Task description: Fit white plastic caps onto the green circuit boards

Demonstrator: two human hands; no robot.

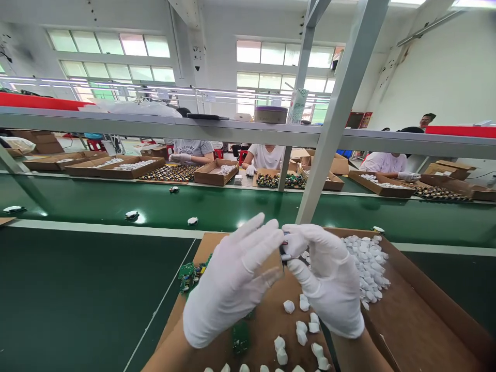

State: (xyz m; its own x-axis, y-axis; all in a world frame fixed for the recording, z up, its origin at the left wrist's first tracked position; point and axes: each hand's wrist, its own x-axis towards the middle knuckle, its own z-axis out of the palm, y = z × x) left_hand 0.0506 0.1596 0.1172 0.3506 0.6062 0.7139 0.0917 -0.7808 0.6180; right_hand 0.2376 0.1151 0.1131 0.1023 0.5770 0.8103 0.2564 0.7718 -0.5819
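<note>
Both hands wear white gloves and meet above the middle of the bench (77, 294), with a small dark part (284, 253) between them. The right hand (335, 281) has its fingers (304, 276) clamped on the part, thumb below and the others curled above. The left hand (232, 279) reaches it from the other side, its fingers (263, 240) extended; whether they grip it too, I cannot tell

Beneath the hands, a cardboard sheet (263, 330) runs from near the bench's far edge towards its near edge. Green circuit boards (188, 271) lie in a cluster along the sheet's left side, and a single board (240, 336) lies nearer, just below the left hand. Loose white pieces (289, 307) are scattered at the sheet's near right. Just beside it on the right, an open cardboard box (430, 320) holds a heap of white pieces (368, 268) towards its far left corner.

Past the bench's far edge, a green belt (232, 199) carries a few small white-topped items (132, 215). Beyond it, seated people (267, 155) work behind shallow boxes (217, 173)
</note>
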